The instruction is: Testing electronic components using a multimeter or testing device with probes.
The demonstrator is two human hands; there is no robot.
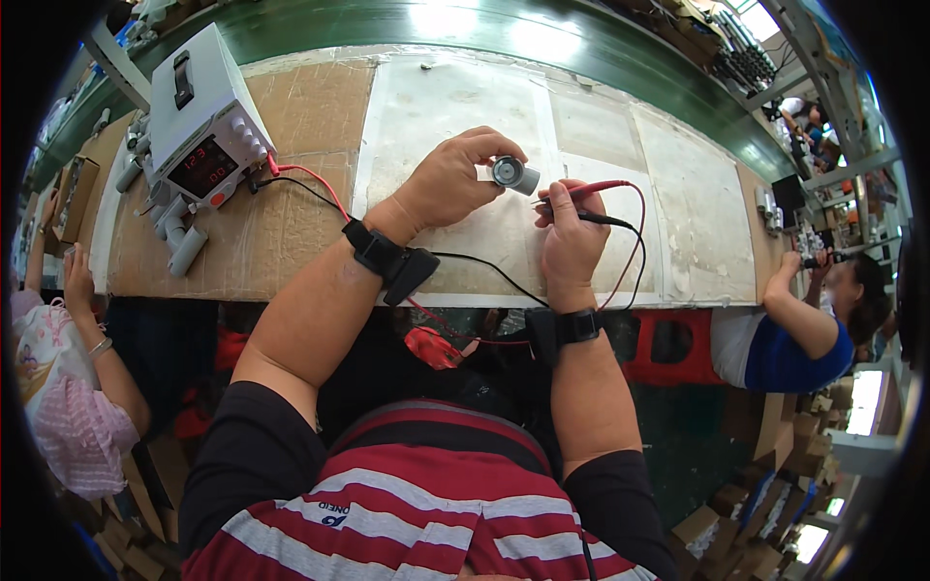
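Note:
My left hand (455, 177) grips a short grey cylindrical lamp head (514, 174) between thumb and fingers, its round open end facing me. Just to the right, my right hand (572, 232) pinches a red test probe (603, 185) and a black test probe (603, 220) together. Their thin tips point left toward the cylinder and look apart from it. Red and black leads run from the probes down past my right wrist. At the back left stands a white bench power supply (208, 116) with red lit digits, and a red and a black lead are plugged into its front.
Several grey cylindrical pieces (174, 232) lie beside the power supply. Pale sheets and cardboard cover the table (455, 107); a green conveyor belt (387, 31) runs behind it. Co-workers sit at left and right, with a red stool (668, 346) near the right one.

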